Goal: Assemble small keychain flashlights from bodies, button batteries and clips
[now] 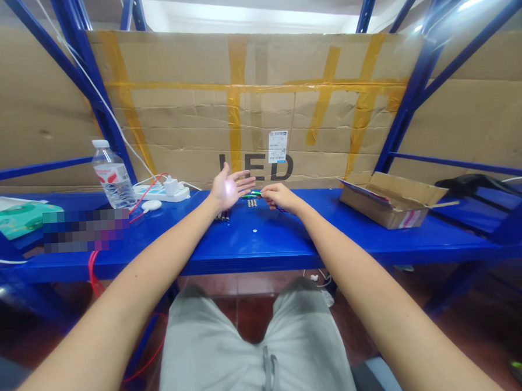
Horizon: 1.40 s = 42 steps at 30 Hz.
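Note:
My left hand [228, 188] is held palm up above the blue shelf, fingers stretched out, with a bright spot of light on the palm. My right hand [281, 197] is closed on a small, slim green flashlight [254, 194], whose end points toward the left palm. Behind and below it, small round silvery pieces [252, 203] lie in rows on the shelf; they look like button cells. Several dark slim tubes [223, 215] lie under my left wrist, partly hidden by it.
The blue shelf top [263, 242] spans the front. At left stand a water bottle [112, 175] and a white power strip [173, 191] with red cables. An opened cardboard box [388, 203] sits at right. A large taped cardboard sheet [173, 118] marked LED closes the back.

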### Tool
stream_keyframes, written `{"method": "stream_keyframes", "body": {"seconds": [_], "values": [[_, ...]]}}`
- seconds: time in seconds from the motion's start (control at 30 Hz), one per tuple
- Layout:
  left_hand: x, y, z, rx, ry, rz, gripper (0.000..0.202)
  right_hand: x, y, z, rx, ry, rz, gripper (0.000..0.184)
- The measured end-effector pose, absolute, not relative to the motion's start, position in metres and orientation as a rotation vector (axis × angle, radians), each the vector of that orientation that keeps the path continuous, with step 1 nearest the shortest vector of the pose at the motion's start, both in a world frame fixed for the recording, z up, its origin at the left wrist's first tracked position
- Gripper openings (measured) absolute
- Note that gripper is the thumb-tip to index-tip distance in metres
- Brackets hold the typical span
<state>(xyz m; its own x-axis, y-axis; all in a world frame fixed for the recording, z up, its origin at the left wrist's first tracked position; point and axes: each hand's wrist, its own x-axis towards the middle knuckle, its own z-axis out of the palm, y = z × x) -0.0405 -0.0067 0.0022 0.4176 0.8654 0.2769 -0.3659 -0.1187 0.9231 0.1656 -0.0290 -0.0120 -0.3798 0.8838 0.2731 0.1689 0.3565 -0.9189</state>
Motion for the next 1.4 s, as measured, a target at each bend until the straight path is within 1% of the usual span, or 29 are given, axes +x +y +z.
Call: {"method": "stream_keyframes", "body": {"seconds": [0.53,0.67,0.83,1.07,1.4], "values": [[-0.0409,-0.0058,0.0017,1.261,0.481,1.124,0.089,0.1650,-0.0304,-0.0104,-0.968,-1.802,1.038,0.013],[-0.0412,-0.0063,0.0018,1.258,0.476,1.121,0.088,0.1654,-0.0301,-0.0105,-0.963,-1.810,1.048,0.010],[-0.0408,-0.0079,0.0027,1.254,0.468,1.121,0.086,0.1665,-0.0298,-0.0109,-0.981,-1.822,0.992,0.010],[-0.0409,-0.0059,0.0027,1.271,0.483,1.118,0.090,0.1659,-0.0351,-0.0074,-1.081,-1.815,0.887,0.012],[-0.0416,-0.0071,0.0030,1.344,0.507,1.110,0.090,0.1661,-0.0366,-0.0057,-1.100,-1.804,0.880,0.012]]}}
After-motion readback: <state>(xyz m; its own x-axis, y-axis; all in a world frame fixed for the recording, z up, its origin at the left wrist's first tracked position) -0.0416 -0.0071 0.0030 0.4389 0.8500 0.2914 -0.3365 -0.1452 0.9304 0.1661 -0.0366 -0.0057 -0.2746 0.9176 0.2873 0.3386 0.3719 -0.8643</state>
